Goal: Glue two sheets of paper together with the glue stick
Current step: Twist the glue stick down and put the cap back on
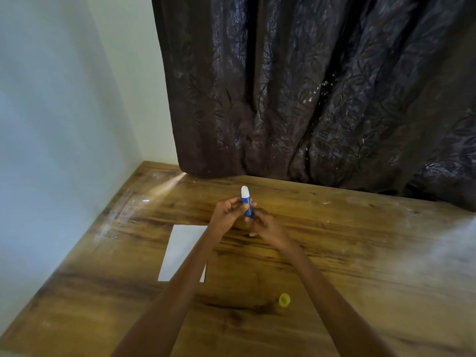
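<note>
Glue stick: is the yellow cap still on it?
No, the yellow cap lies on the table, and the glue stick shows bare white glue.

This looks like a room in a home, probably a bedroom or a study corner, though the view is too narrow to tell which. A brown wood-grain counter [334, 253] with a scuffed, whitish-smeared top is pushed into a corner of plain pale painted walls [59, 112]. Behind it a heavy dark curtain with a woven leaf pattern [309, 86] hangs down to the counter's back edge, its folds flecked with small white spots. Daylight slips past the curtain's left edge and falls as a bright streak [167, 186] across the wood. Such household drapery and simple furniture suggest domestic quarters.
</note>
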The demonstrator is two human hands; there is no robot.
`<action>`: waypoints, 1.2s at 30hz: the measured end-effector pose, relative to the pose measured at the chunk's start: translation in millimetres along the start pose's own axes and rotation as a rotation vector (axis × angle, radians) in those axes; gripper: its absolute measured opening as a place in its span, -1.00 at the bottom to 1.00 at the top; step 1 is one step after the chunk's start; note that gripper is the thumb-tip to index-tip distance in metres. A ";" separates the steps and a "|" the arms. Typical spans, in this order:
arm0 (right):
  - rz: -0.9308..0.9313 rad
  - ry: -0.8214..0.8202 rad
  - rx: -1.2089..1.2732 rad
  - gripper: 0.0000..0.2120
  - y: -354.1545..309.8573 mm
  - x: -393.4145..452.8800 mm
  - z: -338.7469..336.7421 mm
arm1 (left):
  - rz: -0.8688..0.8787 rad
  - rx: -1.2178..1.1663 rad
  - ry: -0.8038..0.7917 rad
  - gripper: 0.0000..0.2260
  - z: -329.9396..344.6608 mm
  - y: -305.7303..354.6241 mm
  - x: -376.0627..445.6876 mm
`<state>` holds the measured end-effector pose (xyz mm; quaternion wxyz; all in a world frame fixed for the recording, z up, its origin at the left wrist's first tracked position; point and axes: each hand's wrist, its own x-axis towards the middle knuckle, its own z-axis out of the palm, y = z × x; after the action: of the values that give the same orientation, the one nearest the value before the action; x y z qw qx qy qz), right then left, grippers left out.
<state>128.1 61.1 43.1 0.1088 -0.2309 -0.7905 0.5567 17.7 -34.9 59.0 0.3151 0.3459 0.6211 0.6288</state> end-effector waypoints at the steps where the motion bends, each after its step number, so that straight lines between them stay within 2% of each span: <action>1: 0.007 -0.065 0.037 -0.64 -0.5 -2.3 -1.3 | 0.003 -0.001 -0.004 -0.78 -1.8 -0.5 -2.0; 3: 0.007 -0.074 -0.009 -0.69 -2.4 -2.7 -3.5 | 0.004 -0.010 0.016 -0.77 -2.2 -1.7 -6.0; 6: 0.022 0.217 -0.275 -0.80 -3.6 0.3 9.2 | 0.023 -0.032 0.118 -0.76 0.5 -4.4 -10.3; 8: 0.059 0.419 -0.300 -0.80 -4.3 -0.8 24.2 | 0.030 -0.028 0.141 -0.77 2.8 -5.9 -11.6; 9: 0.060 0.457 -0.261 -0.77 -3.4 -0.6 29.5 | 0.032 -0.018 0.128 -0.77 3.3 -6.7 -12.0; 11: 0.035 0.371 -0.189 -0.74 -0.7 0.5 30.4 | 0.020 -0.009 0.094 -0.77 1.2 -8.0 -12.5; 14: -0.053 0.050 -0.102 -0.69 2.1 0.4 17.6 | -0.002 -0.039 0.068 -0.76 -7.8 -7.1 -10.9; 16: -0.044 -0.049 -0.028 -0.75 2.6 0.9 9.2 | 0.006 -0.004 0.046 -0.76 -9.8 -5.9 -9.5; 18: -0.030 0.032 -0.057 -0.83 3.4 4.9 8.0 | 0.015 0.010 0.065 -0.76 -6.2 -5.0 -8.1; 22: 0.042 0.407 -0.136 -0.78 4.8 7.9 26.1 | 0.009 -0.002 0.129 -0.75 5.1 -6.7 -4.6; 23: 0.034 0.439 -0.108 -0.80 6.3 6.5 29.5 | 0.005 0.004 0.121 -0.75 7.0 -6.6 -3.7; 25: 0.005 0.333 -0.057 -0.81 9.0 4.8 27.7 | 0.002 0.009 0.098 -0.75 6.8 -6.4 -2.8; 28: -0.005 0.027 0.042 -0.65 17.2 1.1 12.5 | 0.003 -0.007 0.048 -0.75 2.2 -9.1 -1.9; 29: -0.001 0.004 0.064 -0.67 20.7 0.9 8.0 | -0.001 -0.003 0.033 -0.76 1.3 -10.8 -2.2; 33: 0.038 0.204 0.062 -0.86 24.2 4.6 11.9 | 0.008 0.002 0.031 -0.77 4.7 -15.8 -3.8; 36: 0.058 0.379 -0.163 -0.80 24.7 4.9 21.8 | -0.007 0.001 0.034 -0.76 4.8 -20.0 -5.3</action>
<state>120.5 52.1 11.9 0.2204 -0.3620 -0.7914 0.4405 24.1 -36.0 38.8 0.3066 0.3332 0.6278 0.6331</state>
